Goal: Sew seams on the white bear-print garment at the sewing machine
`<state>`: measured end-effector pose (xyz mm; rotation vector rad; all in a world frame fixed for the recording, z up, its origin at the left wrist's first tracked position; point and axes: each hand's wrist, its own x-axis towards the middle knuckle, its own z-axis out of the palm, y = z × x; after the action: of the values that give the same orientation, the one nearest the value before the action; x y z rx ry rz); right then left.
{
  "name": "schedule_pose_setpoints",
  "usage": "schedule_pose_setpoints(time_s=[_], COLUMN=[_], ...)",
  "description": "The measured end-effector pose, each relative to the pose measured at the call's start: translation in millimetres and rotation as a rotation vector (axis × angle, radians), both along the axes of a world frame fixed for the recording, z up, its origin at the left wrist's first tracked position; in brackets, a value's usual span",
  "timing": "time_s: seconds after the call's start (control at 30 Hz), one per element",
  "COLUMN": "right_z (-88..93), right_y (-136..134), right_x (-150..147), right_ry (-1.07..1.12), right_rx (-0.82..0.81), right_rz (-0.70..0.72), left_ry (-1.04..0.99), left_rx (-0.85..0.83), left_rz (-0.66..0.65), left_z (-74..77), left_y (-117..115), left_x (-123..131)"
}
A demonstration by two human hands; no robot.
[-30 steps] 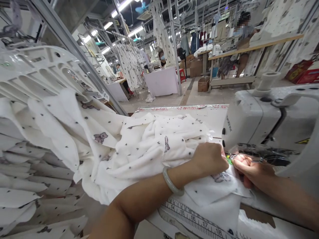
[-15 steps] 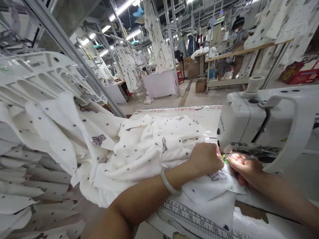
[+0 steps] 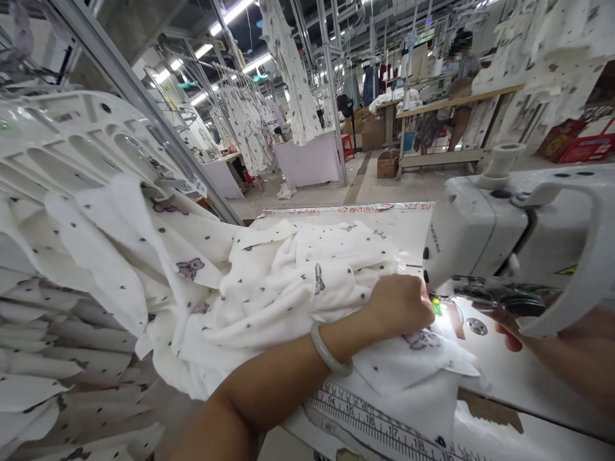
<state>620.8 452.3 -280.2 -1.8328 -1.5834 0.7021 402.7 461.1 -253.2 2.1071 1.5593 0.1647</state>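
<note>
Gripped white fabric [image 3: 269, 288], trailing leftward, in fisted left hand [image 3: 401, 306] beside machine head [image 3: 473, 237]; held right hand [image 3: 564, 352] apart rightward, closure untellable.

The hall is bright, lit by long ceiling tubes [image 3: 235, 13] high up behind the sewing machine [image 3: 480, 237] and to its left, and they burn out to pure white. A small lamp under the machine's head throws a hard, glaring patch on the desk [image 3: 509, 378] just below it. The white cloth [image 3: 269, 288] left of the machine nearly loses its folds. The right hand [image 3: 528, 346] lies in shadow beneath the machine's arm. The metal post [image 3: 144, 109] far left of the machine leans steeply, wide-lens distortion. The hall behind looks soft.
</note>
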Motion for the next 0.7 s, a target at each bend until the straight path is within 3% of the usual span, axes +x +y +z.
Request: schedule_pose_setpoints(time_s=[0.33, 0.53, 0.7], right_z=[-1.4, -18.3, -22.0], right_y=[0.7, 8.3, 8.3], right_x=[1.8, 14.4, 14.7], right_ry=[0.013, -0.055, -0.172], right_rx=[0.052, 0.114, 0.175], right_rz=[0.099, 0.334, 0.518], left_ry=[-0.012, 0.011, 0.006], left_rx=[-0.007, 0.015, 0.079], left_rz=[-0.012, 0.0, -0.016], left_z=[1.5, 2.4, -0.7], left_y=[-0.9, -2.5, -5.6], left_x=[-0.7, 0.3, -0.9])
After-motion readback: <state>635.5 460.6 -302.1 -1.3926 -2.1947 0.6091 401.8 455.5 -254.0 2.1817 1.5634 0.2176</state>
